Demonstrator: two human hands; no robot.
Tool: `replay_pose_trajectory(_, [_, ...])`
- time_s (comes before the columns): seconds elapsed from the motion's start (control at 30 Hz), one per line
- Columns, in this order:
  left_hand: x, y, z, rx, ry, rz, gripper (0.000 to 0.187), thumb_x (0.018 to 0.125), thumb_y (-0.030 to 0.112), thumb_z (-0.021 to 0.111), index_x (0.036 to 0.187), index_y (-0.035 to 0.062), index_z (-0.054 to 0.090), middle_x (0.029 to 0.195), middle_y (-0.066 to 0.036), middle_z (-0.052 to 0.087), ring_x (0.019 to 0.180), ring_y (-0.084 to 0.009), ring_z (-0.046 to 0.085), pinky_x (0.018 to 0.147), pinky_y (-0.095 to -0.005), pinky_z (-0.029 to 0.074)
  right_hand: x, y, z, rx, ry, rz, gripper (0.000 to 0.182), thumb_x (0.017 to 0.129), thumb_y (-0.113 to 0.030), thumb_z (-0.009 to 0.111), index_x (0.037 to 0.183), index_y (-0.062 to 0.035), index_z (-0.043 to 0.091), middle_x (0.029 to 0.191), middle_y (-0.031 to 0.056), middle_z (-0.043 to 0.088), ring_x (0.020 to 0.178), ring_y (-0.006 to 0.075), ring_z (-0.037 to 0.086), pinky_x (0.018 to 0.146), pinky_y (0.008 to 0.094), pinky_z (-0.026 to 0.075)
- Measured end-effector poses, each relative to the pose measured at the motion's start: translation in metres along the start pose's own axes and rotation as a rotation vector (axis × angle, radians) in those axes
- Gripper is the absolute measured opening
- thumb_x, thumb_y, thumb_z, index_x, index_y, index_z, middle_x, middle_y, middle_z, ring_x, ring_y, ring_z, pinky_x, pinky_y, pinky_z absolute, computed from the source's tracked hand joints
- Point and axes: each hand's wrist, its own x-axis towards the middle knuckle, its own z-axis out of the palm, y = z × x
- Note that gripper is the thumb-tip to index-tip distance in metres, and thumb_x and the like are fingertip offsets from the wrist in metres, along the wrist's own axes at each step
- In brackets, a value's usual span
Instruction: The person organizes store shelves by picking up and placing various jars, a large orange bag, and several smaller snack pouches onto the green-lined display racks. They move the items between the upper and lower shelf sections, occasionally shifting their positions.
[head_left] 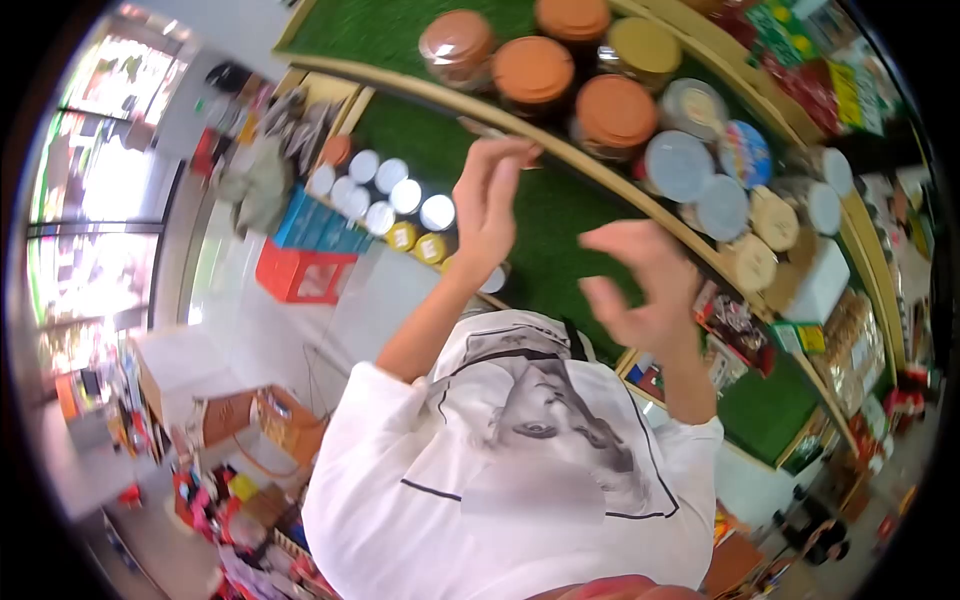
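My left hand [484, 200] is raised at the front edge of the upper shelf, with its fingers bent and pressed together. A thin, shiny brownish thing [482, 127] shows at its fingertips; its kind I cannot make out. To the right, my right hand [645, 285] hangs over the green lower shelf [545, 250], thumb and fingers spread apart with nothing between them. Jars with orange lids [533, 72] stand on the upper shelf beyond both hands. Left of my left hand are several cans with white lids [405, 196] and yellow-lidded ones [430, 247].
A wooden shelf edge [590, 165] runs diagonally past my hands. Blue-lidded tubs [680, 165] and cream-lidded jars [750, 262] stand at the right. A red plastic stool [300, 274] is on the left, and an opened cardboard box [235, 420] lies below it.
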Motion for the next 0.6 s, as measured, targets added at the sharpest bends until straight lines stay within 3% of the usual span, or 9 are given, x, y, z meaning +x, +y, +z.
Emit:
replay_pose_trajectory(0.03, [-0.024,-0.026,-0.030,0.037,0.088,-0.095,0.026,0.102,0.018,0.046,0.113,-0.0027,0.058,0.104,-0.009,0.066,0.092,-0.0160,0.060,0.083,-0.0294,0.048,-0.003,0.009,0.033,0.059,-0.197,0.064,0.033,0.082,-0.015,0.070,0.112,-0.0026,0.062,0.098,0.0107,0.066,0.087,0.0315,0.065,0.081,0.0372,0.053])
replay_pose_trajectory(0.1, [-0.087,-0.087,-0.090,-0.028,0.267,-0.543,0.028,0.103,0.021,0.046,0.111,-0.0029,0.059,0.102,-0.011,0.066,0.094,-0.0177,0.061,0.083,-0.0300,0.048,-0.008,0.042,0.094,0.136,-0.496,0.456,0.039,0.086,-0.025,0.067,0.118,-0.0041,0.059,0.101,0.0135,0.065,0.091,0.0366,0.064,0.082,0.0411,0.053])
replay_pose_trajectory(0.17, [-0.157,-0.141,-0.133,0.272,0.383,-0.693,0.032,0.102,0.029,0.047,0.110,0.0008,0.058,0.101,-0.010,0.067,0.086,-0.0181,0.063,0.077,-0.0299,0.049,-0.040,0.115,0.163,-0.064,-0.646,0.530,0.055,0.086,-0.038,0.066,0.129,-0.0069,0.053,0.117,0.0175,0.060,0.102,0.0409,0.062,0.087,0.0458,0.052])
replay_pose_trajectory(0.23, [-0.233,-0.188,-0.162,0.264,0.401,-0.971,0.037,0.101,0.034,0.046,0.113,0.0018,0.059,0.103,-0.010,0.068,0.086,-0.0185,0.063,0.077,-0.0302,0.048,-0.076,0.165,0.223,-0.287,-0.825,0.608,0.075,0.080,-0.049,0.069,0.138,-0.0092,0.042,0.130,0.0229,0.051,0.110,0.0446,0.058,0.091,0.0497,0.050])
replay_pose_trajectory(0.3, [-0.273,-0.204,-0.157,0.181,0.356,-1.144,0.041,0.100,0.037,0.046,0.118,0.0012,0.057,0.109,-0.013,0.066,0.091,-0.0224,0.063,0.082,-0.0338,0.049,-0.108,0.185,0.272,-0.196,-0.938,0.714,0.088,0.074,-0.053,0.074,0.142,-0.0096,0.039,0.133,0.0265,0.049,0.119,0.0455,0.053,0.097,0.0509,0.046])
replay_pose_trajectory(0.43, [-0.290,-0.217,-0.108,-0.299,0.419,-1.404,0.044,0.099,0.043,0.045,0.122,0.0063,0.053,0.119,-0.012,0.060,0.098,-0.0272,0.063,0.086,-0.0380,0.049,-0.160,0.179,0.333,-0.267,-0.810,0.740,0.089,0.073,-0.041,0.078,0.142,-0.0090,0.031,0.135,0.0281,0.042,0.110,0.0509,0.056,0.089,0.0536,0.051])
replay_pose_trajectory(0.53, [-0.290,-0.242,-0.087,-0.934,0.610,-1.346,0.042,0.099,0.047,0.045,0.119,0.0102,0.052,0.120,-0.010,0.057,0.105,-0.0291,0.060,0.090,-0.0406,0.049,-0.165,0.195,0.340,-0.280,-0.706,0.581,0.082,0.075,-0.030,0.075,0.140,-0.0094,0.029,0.131,0.0292,0.043,0.105,0.0507,0.058,0.083,0.0511,0.055])
replay_pose_trajectory(0.6, [-0.273,-0.242,-0.085,-1.006,0.616,-1.355,0.042,0.099,0.050,0.043,0.112,0.0110,0.052,0.113,-0.011,0.057,0.111,-0.0307,0.056,0.093,-0.0434,0.047,-0.150,0.194,0.324,-0.235,-0.707,0.697,0.084,0.071,-0.035,0.075,0.137,-0.0049,0.033,0.125,0.0296,0.048,0.106,0.0502,0.056,0.088,0.0548,0.050])
